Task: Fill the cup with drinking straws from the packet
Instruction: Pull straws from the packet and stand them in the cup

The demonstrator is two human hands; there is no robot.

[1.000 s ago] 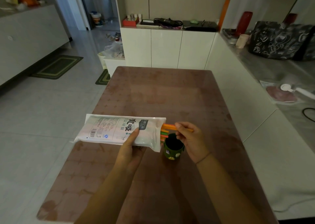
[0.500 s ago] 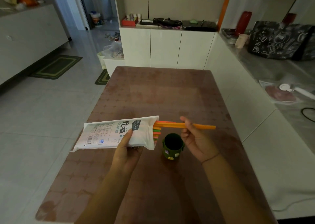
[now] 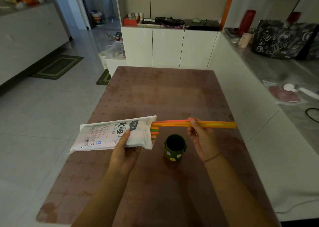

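Observation:
My left hand (image 3: 125,150) grips a white straw packet (image 3: 110,133) above the brown table (image 3: 155,92), its open end pointing right. Several coloured straw ends poke out of that opening. My right hand (image 3: 201,137) pinches a small bunch of orange and pink straws (image 3: 217,124), pulled most of the way out to the right, their left ends still at the packet mouth. A dark green cup (image 3: 175,148) with small stickers stands upright on the table below the straws, between my two hands. No straws show inside the cup.
A white cabinet (image 3: 169,47) stands beyond the table's far edge. To the right runs a grey counter (image 3: 276,71) with a black patterned bag (image 3: 283,38) and a white utensil (image 3: 300,90). Tiled floor lies to the left.
My right hand has drawn the bunch of straws further right out of the packet. My left hand has lifted and tilted the packet slightly. The cup has stayed put.

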